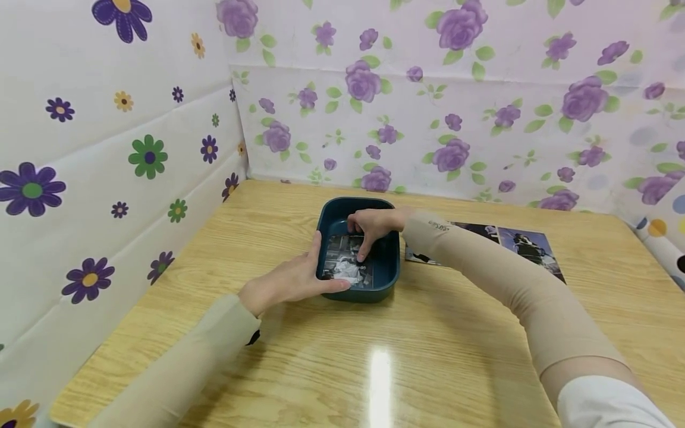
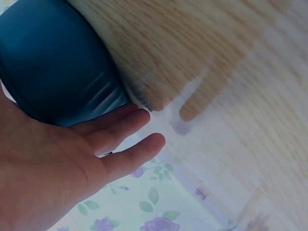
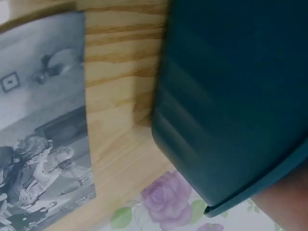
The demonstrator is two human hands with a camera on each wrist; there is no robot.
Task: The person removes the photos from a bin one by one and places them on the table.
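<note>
Backdrop: white cloth with purple roses and green leaves [image 1: 417, 113] hangs behind, and white cloth with daisies [image 1: 85, 148] covers the left side.
Tabletop: pale wood grain [image 1: 299, 368], with a bright streak of reflected light at the near middle.
Blue bin: a deep, dark blue-green bin [image 1: 366, 295] with rounded corners stands upright on the wood, toward the far side, between the person's hands.
Print in the bin: a black-and-white picture [image 1: 348, 272] lies inside at the bottom, toward the near end, partly hidden by the right thumb.
Left hand: the left hand [image 1: 291, 279] is spread at the bin's near left corner, thumb stretched along the near rim and fingers fairly straight against the outer left wall, not clenched round it.
Right hand: the right hand [image 1: 377, 223] reaches over the right rim into the bin, thumb and fingers apart in a loose, released arch; whether the thumb touches the print cannot be told.
Other prints: more pictures [image 1: 528, 246] lie flat on the wood right of the bin, partly covered by the right forearm.
Sleeves: beige covers [image 1: 508, 279] wrap both forearms, with a white sleeve [image 1: 610, 404] above the right one.
</note>
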